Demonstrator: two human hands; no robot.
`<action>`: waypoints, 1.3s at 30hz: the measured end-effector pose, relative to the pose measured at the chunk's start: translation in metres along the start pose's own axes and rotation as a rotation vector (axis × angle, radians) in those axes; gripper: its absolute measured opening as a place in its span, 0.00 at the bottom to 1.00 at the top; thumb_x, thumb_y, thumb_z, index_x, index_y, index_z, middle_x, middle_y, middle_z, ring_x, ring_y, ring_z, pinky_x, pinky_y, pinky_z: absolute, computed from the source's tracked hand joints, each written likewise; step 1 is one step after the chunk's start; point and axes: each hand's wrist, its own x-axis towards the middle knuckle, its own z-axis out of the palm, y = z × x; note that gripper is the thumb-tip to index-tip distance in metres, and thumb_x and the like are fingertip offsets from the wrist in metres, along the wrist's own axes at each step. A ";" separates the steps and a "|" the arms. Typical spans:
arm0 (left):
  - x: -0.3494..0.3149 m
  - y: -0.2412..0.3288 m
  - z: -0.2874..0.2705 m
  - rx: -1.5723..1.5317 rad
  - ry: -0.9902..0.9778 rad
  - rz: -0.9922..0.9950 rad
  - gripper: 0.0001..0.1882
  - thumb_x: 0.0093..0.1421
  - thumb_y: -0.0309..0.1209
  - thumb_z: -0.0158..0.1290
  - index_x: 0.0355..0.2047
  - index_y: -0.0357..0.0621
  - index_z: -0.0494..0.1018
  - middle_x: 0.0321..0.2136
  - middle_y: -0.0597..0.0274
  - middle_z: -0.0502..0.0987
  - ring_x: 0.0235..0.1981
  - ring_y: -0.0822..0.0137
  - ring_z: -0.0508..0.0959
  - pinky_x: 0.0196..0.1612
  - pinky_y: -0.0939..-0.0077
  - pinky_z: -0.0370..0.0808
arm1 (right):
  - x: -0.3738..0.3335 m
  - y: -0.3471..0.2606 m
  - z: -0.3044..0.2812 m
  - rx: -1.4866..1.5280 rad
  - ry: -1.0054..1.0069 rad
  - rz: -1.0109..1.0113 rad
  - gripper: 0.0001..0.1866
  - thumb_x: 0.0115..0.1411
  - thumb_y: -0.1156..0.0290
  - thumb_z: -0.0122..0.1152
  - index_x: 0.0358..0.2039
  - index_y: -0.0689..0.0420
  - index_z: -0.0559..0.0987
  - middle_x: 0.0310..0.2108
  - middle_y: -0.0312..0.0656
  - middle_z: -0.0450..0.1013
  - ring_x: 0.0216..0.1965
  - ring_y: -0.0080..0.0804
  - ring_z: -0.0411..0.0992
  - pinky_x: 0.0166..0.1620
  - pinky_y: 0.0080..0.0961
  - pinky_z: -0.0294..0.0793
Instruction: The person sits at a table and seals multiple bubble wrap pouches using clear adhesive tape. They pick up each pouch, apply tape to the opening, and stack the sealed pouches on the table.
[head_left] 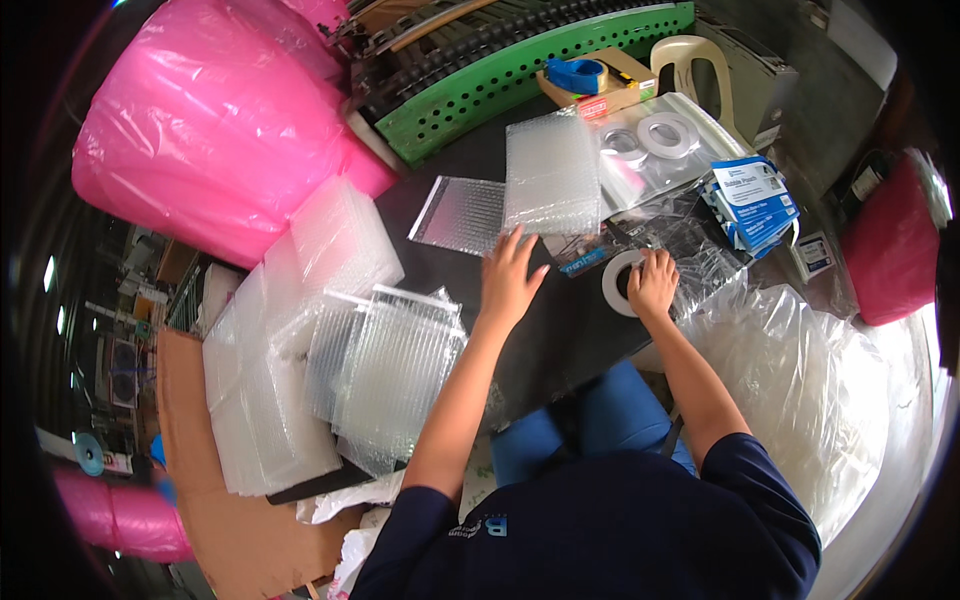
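My left hand (512,280) is over the black table (560,345), fingers spread. Its fingertips reach the near edge of a stack of clear bubble-wrap pouches (553,175). Under that stack's left side lies a single bubble-wrap pouch (458,212) with a dark strip along one edge. My right hand (652,287) has its fingers curled over the right side of a white roll of tape (612,288), which lies on the table. Just beyond the roll are crumpled clear plastic bags (705,265) and a printed packet (582,255), partly covered.
Large bubble-wrap stacks (270,370) and loose pouches (400,360) cover the left side. Two more tape rolls (668,135) lie on clear bags. Blue-and-white printed cards (752,203) sit at right. A blue tape dispenser (577,75) rests on a cardboard box (625,82) before a green machine (530,75).
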 end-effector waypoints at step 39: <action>-0.240 0.038 -0.065 -0.112 -0.568 -0.376 0.17 0.61 0.41 0.49 0.44 0.43 0.70 0.55 0.56 0.69 0.60 0.50 0.65 0.61 0.37 0.49 | -0.040 -0.006 -0.146 0.228 0.074 -0.063 0.24 0.49 0.87 0.51 0.49 0.61 0.71 0.46 0.51 0.64 0.41 0.53 0.69 0.46 0.40 0.70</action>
